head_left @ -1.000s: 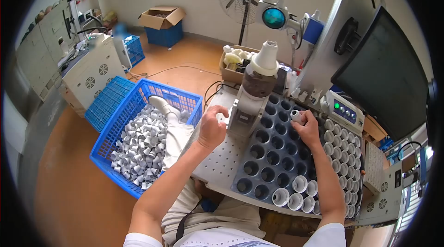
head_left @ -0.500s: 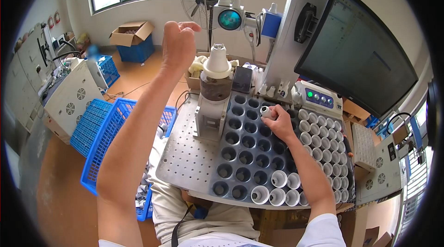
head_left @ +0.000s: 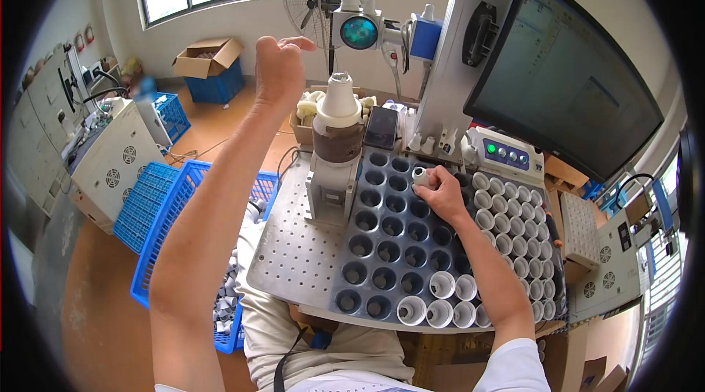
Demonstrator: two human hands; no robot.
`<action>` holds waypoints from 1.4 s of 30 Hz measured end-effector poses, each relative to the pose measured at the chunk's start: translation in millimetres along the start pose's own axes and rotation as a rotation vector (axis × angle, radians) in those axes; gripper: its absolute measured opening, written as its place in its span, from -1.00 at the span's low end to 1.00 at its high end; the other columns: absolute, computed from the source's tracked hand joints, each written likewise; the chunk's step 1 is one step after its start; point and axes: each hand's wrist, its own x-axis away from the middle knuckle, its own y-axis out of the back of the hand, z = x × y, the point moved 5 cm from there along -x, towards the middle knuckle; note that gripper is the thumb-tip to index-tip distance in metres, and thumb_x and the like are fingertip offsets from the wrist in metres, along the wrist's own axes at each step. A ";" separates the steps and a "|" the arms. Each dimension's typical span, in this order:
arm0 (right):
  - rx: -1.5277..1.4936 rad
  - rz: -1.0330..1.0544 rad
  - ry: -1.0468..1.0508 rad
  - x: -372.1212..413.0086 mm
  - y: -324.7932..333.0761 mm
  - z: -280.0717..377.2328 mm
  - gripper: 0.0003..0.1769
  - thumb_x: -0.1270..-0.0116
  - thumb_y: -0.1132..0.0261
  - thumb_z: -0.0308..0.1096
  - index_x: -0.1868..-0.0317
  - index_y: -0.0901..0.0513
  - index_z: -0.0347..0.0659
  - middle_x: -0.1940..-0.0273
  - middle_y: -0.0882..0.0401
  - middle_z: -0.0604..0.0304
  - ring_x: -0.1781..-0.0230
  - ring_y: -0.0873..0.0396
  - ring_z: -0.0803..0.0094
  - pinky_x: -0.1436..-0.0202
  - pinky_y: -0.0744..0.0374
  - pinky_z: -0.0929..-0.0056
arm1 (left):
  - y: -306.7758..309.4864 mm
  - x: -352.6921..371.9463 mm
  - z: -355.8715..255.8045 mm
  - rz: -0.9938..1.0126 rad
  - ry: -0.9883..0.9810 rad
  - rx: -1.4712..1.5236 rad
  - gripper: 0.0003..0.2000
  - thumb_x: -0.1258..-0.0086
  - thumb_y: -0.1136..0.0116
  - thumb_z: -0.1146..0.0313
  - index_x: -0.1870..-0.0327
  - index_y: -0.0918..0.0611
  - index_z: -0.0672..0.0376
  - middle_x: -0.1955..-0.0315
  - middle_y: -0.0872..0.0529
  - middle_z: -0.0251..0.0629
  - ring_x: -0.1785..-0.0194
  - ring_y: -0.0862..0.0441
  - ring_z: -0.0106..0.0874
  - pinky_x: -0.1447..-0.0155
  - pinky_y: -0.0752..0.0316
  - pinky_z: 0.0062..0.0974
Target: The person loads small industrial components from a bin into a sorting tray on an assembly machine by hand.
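Note:
My left hand [head_left: 280, 73] is raised at the upper left of the fixture, fingers curled and one finger pointing right; whether anything is in them is hidden. A white cone-shaped part [head_left: 340, 97] stands upright on the cylindrical fixture [head_left: 336, 144], right of that hand and apart from it. Over the black tray [head_left: 375, 265] my right hand [head_left: 443, 194] pinches a small white part [head_left: 421, 176] between thumb and fingers. White cups [head_left: 442, 285] fill the tray's right side and part of its front rows. The lens [head_left: 359, 33] hangs above the fixture.
A monitor [head_left: 565, 76] hangs at the right above a control box [head_left: 507, 151]. The perforated metal plate [head_left: 294, 252] lies left of the tray. Blue baskets [head_left: 172, 208] stand at the left, one holding small parts. A phone-like dark device [head_left: 382, 126] sits behind the tray.
The view has shifted slightly. My left hand stays raised with much the same pose, and my right hand still holds the small white part over the tray.

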 end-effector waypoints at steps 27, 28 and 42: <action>-0.359 -0.054 0.361 -77.0 -51.5 199.4 -0.60 -0.20 -0.43 -0.21 0.53 -0.37 -0.19 0.58 -0.28 0.45 0.53 -0.21 0.70 0.51 -0.25 0.62 | 213.4 50.1 86.2 -0.126 -0.089 -0.230 -0.71 0.01 0.21 0.45 0.87 -0.46 0.31 0.79 -0.54 -0.17 0.63 -0.46 -0.43 0.40 -0.42 -0.46; -0.319 -0.069 0.367 -76.9 -49.2 202.9 -0.59 -0.22 -0.42 -0.20 0.54 -0.36 -0.18 0.58 -0.25 0.46 0.54 -0.19 0.71 0.52 -0.23 0.62 | 236.5 69.9 87.4 -0.155 0.021 -0.426 -0.71 0.01 0.19 0.47 0.87 -0.49 0.31 0.82 -0.51 -0.19 0.65 -0.46 -0.41 0.43 -0.40 -0.43; 0.071 0.131 -0.017 -3.9 65.4 56.2 -0.78 -0.23 -0.31 -0.32 0.24 -0.54 -0.30 0.10 -0.61 0.09 0.08 -0.54 0.47 -0.05 -0.47 0.50 | 173.0 156.3 120.8 0.161 0.059 -0.479 -0.78 0.14 0.22 0.51 0.57 -0.55 0.37 0.62 -0.59 -0.05 0.45 -0.56 -0.25 0.19 -0.44 -0.44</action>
